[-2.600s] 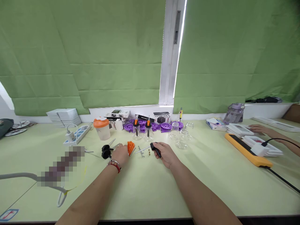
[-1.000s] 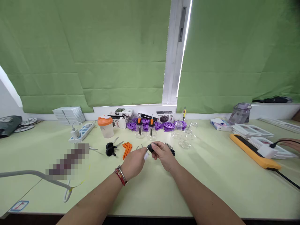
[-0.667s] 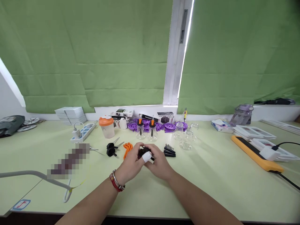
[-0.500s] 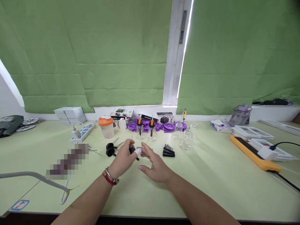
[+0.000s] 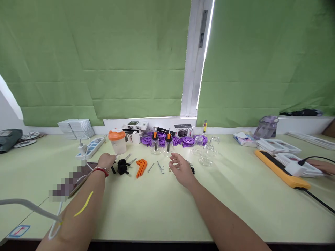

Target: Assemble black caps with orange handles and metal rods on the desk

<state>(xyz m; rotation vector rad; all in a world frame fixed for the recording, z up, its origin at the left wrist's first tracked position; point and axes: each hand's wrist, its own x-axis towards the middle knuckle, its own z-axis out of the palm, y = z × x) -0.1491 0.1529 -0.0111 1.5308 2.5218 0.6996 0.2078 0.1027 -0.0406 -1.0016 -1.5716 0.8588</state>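
Note:
My left hand (image 5: 106, 161) is curled beside two black cup-shaped parts (image 5: 122, 167). A black stub (image 5: 113, 169) sticks out from under its fingers; the rest of that black part is hidden. White wrapping covers the thumb tip. My right hand (image 5: 181, 170) holds nothing that I can see, its fingers loosely bent and apart, close to tiny brass-coloured pieces (image 5: 170, 170). Between the hands lie several orange angled pieces (image 5: 141, 168), a thin metal rod (image 5: 151, 167) and small metal screws (image 5: 160, 167). Black tapered pieces (image 5: 193, 170) are partly hidden behind my right hand.
Two glass jars with black-and-orange tops (image 5: 155, 143) stand before purple wheel-like parts (image 5: 187, 141). Glass jars (image 5: 205, 160) are at the right. An orange-lidded cup (image 5: 117, 141), a power strip (image 5: 91, 148) and an orange strip (image 5: 282, 169) also stand here. Another person's hand (image 5: 321, 166) shows far right.
My left hand has moved left with the black part, to the other black parts. My right hand has shifted slightly right. The orange pieces, rod and screws now show.

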